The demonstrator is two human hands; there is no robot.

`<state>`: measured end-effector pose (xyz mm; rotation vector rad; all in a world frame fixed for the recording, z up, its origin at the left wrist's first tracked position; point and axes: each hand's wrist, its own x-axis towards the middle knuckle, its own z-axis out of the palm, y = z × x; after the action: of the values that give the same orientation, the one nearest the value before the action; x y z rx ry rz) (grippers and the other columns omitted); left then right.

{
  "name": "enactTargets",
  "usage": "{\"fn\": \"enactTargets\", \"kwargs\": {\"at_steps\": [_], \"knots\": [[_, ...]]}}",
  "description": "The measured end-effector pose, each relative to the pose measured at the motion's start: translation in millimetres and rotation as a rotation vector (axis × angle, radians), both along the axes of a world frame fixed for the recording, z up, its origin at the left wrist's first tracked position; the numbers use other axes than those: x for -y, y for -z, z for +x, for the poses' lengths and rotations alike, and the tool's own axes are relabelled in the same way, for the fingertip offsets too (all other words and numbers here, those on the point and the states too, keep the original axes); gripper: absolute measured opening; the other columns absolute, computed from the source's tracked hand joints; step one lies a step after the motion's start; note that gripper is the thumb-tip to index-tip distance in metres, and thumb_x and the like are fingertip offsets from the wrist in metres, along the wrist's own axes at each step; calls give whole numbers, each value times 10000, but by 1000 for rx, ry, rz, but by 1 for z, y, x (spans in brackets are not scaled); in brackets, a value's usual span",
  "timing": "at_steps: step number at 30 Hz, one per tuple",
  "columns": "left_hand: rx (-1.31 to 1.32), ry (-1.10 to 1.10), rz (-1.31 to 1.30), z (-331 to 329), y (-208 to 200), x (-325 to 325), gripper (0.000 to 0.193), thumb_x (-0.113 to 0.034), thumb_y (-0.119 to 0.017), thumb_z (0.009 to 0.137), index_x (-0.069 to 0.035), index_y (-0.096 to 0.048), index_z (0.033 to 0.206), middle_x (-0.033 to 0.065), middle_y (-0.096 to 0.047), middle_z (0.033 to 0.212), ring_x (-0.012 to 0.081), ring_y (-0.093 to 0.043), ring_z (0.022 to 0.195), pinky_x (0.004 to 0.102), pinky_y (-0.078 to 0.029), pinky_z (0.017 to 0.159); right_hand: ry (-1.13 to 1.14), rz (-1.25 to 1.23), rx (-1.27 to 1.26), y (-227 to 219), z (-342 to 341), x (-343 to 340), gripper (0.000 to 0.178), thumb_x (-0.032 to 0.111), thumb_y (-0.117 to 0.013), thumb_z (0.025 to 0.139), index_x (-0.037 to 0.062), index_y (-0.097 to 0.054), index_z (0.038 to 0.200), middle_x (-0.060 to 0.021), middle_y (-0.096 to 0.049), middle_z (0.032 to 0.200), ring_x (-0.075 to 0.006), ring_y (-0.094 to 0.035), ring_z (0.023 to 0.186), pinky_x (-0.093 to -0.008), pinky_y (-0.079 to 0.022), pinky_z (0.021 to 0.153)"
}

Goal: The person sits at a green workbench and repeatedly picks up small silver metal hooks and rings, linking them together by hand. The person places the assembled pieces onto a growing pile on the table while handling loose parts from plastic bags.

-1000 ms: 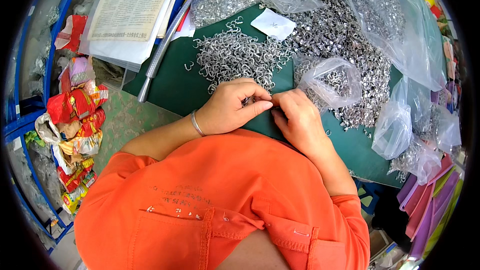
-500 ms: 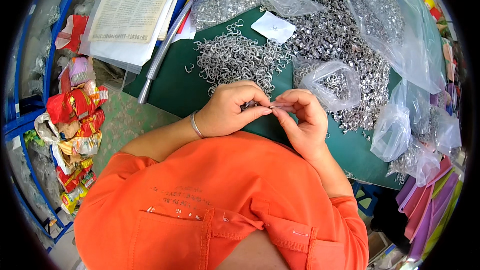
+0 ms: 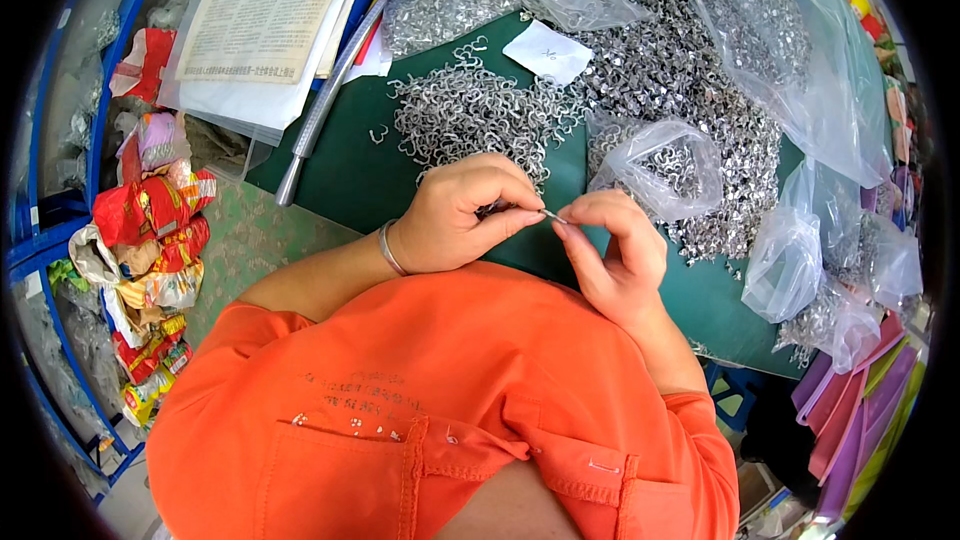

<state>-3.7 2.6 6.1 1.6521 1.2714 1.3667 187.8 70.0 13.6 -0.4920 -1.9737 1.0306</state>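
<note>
My left hand (image 3: pixel 465 212), with a metal bangle at its wrist, pinches a small, thin metal piece (image 3: pixel 552 216) between thumb and forefinger. More dark metal bits (image 3: pixel 492 208) show inside its curled fingers. From the other side, the thumb and forefinger of my right hand (image 3: pixel 622 245) close on the piece's free end; its exact shape is too small to make out. Just beyond my hands lies a pile of curved, hook-like silvery metal pieces (image 3: pixel 480 115). Right of it spreads a larger heap of small shiny metal clips (image 3: pixel 690 90).
An open plastic bag of hooks (image 3: pixel 665 170) sits beside my right hand. Other clear bags (image 3: pixel 455 10) of metal parts line the far and right sides. A paper slip (image 3: pixel 547 54), a metal rod (image 3: pixel 330 100) and printed sheets (image 3: pixel 255 20) lie on the green table (image 3: pixel 340 165).
My right hand has shifted slightly right, its fingers a little farther from my left hand. More of the thin metal piece now shows between them.
</note>
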Motion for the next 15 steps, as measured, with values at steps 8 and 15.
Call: {"fn": "enactTargets", "kwargs": {"at_steps": [8, 15], "knots": [[63, -199, -96, -11, -1, 8, 129, 44, -726, 795, -14, -653, 885, 74, -665, 883, 151, -630, 797, 268, -501, 710, 447, 475, 323, -34, 25, -36, 219, -129, -667, 706, -10, -656, 890, -131, -650, 878, -281, -629, 771, -326, -508, 663], [84, -197, -114, -8, 0, 8, 123, 49, -716, 803, -8, -649, 889, 76, -659, 895, 148, -624, 812, 262, -496, 729, -41, 234, 576, -17, -24, -6, 326, 69, -729, 741, 57, -624, 1049, -102, -583, 987, -305, -598, 851, -388, -524, 711]]}}
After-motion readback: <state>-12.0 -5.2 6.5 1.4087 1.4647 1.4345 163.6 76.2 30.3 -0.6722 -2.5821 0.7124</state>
